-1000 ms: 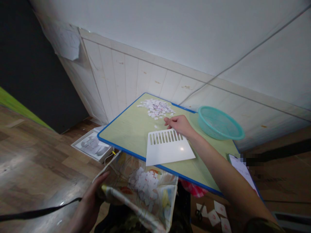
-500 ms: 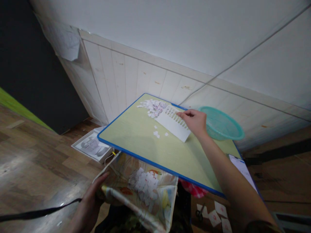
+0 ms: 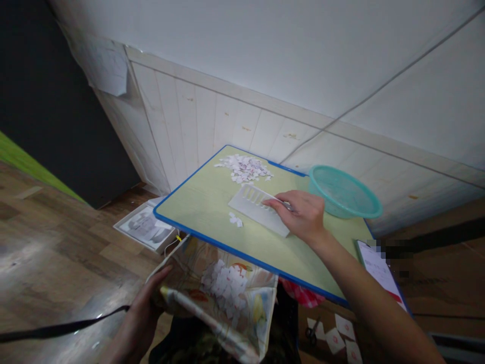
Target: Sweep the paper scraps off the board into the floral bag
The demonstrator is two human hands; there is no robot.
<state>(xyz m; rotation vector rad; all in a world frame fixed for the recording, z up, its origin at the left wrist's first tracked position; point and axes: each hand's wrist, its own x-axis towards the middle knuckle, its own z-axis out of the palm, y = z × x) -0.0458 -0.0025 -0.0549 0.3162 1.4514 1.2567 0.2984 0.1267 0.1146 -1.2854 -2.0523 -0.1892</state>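
Observation:
My right hand [image 3: 301,212] grips a white slotted plastic piece [image 3: 259,210], tilted on the yellow-green table [image 3: 189,202]. Beside its lower left edge lie a few paper scraps [image 3: 235,219]. A larger pile of white scraps [image 3: 246,168] spreads near the table's far corner. Below the near edge, my left hand [image 3: 146,298] holds the side of a patterned cloth bag [image 3: 261,313], its mouth open. Many paper scraps [image 3: 226,285] lie inside the bag.
A turquoise basket [image 3: 344,192] stands at the table's right back, near the wall. A clipboard [image 3: 379,268] lies at the right edge. Scissors [image 3: 312,333] and paper squares [image 3: 335,340] are lower right. A white box [image 3: 146,225] sits on the floor.
My right hand has drawn the slotted piece toward the near edge, away from the large pile. The small scraps beside it have shifted nearer and closer together. My left hand still holds the bag.

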